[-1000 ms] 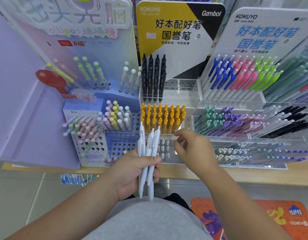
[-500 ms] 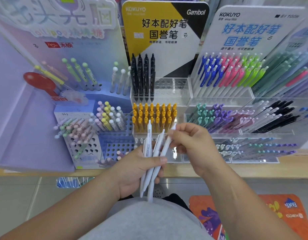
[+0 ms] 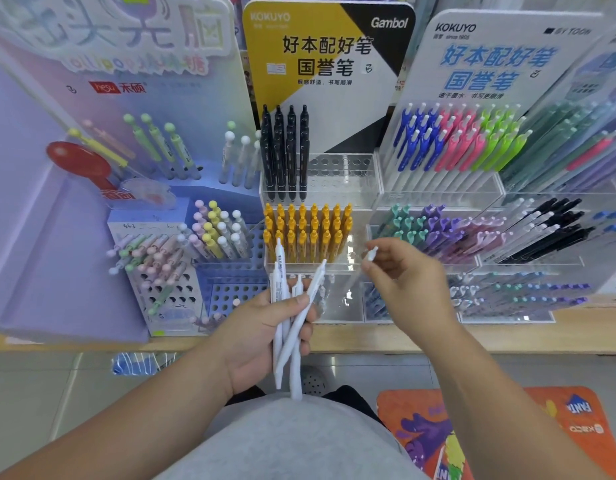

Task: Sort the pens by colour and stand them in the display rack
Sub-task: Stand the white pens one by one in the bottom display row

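R hand (image 3: 407,282) pinches one white pen (image 3: 371,253), axis approx 1–7 o'clock, cap up | clear rack front row (image 3: 341,308) near, at hand's 9 o'clock — R nearer | L hand (image 3: 265,334) clamped on spare pens (image 3: 292,330)

bright, even overhead light with soft, faint shadows. glare glints on the clear acrylic rack (image 3: 348,299). wide-angle bending curves the edges; left and right margins blur, centre stays sharp.
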Demonstrator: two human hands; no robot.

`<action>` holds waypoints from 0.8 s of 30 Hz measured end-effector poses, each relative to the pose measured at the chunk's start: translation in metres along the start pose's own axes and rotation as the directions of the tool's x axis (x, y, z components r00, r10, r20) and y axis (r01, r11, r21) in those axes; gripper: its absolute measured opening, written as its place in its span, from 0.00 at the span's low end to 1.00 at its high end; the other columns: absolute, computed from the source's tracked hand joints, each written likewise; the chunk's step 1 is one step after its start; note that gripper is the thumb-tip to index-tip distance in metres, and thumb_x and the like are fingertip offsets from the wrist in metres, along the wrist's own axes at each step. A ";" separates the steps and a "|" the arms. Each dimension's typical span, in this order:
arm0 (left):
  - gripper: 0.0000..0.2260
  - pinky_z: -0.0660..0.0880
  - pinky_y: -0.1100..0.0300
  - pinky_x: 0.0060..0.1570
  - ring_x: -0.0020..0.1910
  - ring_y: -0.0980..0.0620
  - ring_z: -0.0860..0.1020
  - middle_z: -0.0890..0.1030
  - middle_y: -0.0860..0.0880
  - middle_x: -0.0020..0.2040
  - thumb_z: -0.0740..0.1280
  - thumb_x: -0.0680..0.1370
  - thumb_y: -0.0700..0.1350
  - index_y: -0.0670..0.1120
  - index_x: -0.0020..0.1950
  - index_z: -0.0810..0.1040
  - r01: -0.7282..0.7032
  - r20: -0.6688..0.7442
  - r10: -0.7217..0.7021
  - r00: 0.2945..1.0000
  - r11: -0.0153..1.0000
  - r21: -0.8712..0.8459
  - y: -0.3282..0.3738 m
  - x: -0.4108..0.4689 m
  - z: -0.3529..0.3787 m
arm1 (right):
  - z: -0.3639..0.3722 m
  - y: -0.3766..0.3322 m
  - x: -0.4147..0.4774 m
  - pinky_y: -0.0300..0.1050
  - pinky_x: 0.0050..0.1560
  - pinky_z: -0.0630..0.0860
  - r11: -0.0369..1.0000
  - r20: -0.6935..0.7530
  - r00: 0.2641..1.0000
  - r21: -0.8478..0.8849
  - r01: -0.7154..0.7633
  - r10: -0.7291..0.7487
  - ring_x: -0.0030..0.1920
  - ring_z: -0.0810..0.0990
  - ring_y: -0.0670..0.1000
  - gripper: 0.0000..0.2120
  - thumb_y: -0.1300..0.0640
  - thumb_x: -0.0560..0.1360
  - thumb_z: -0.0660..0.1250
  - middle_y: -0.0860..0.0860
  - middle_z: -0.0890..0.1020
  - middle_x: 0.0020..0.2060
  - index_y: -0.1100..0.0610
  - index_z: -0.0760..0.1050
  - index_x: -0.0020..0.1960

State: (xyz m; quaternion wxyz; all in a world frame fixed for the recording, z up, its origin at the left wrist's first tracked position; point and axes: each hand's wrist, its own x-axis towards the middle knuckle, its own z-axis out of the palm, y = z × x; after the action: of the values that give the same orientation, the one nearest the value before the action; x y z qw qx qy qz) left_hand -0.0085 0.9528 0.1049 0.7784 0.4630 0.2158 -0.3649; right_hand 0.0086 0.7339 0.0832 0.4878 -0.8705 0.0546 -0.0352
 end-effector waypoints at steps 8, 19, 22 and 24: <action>0.10 0.76 0.53 0.34 0.31 0.49 0.76 0.79 0.43 0.40 0.70 0.73 0.41 0.40 0.52 0.77 -0.008 -0.039 0.008 0.999 1.000 -0.002 -0.001 -0.005 -0.006 | 0.027 0.024 0.000 0.47 0.43 0.81 0.937 0.058 0.981 -0.292 0.193 -0.184 0.39 0.82 0.47 0.11 0.57 0.75 0.72 0.47 0.85 0.41 0.52 0.80 0.58; 0.09 0.77 0.53 0.34 0.32 0.48 0.76 0.79 0.42 0.41 0.70 0.73 0.41 0.39 0.50 0.78 -0.013 -0.072 0.012 0.997 1.000 -0.022 -0.001 -0.007 -0.010 | 0.044 0.038 0.002 0.43 0.37 0.78 0.818 0.106 0.956 -0.497 0.290 -0.274 0.38 0.82 0.53 0.13 0.62 0.66 0.79 0.49 0.85 0.41 0.54 0.84 0.50; 0.08 0.77 0.53 0.33 0.31 0.48 0.76 0.79 0.42 0.40 0.70 0.72 0.40 0.39 0.50 0.77 -0.007 -0.073 0.006 0.997 1.000 -0.021 -0.001 -0.008 -0.008 | 0.050 0.038 0.001 0.44 0.36 0.78 0.776 0.111 0.952 -0.557 0.297 -0.285 0.36 0.82 0.54 0.13 0.61 0.64 0.79 0.49 0.85 0.38 0.54 0.85 0.47; 0.09 0.77 0.53 0.33 0.31 0.48 0.76 0.79 0.42 0.40 0.70 0.73 0.40 0.38 0.51 0.77 -0.006 -0.068 0.005 0.998 1.000 -0.018 -0.001 -0.009 -0.008 | 0.052 0.039 0.003 0.45 0.34 0.78 0.765 0.108 0.956 -0.578 0.283 -0.272 0.34 0.82 0.55 0.10 0.61 0.64 0.78 0.50 0.84 0.35 0.54 0.84 0.45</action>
State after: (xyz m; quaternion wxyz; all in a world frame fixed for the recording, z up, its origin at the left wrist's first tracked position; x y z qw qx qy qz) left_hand -0.0150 0.9624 0.1069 0.7758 0.4686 0.2442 -0.3449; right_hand 0.0148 0.7575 0.0231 0.1845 -0.9770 -0.0705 -0.0805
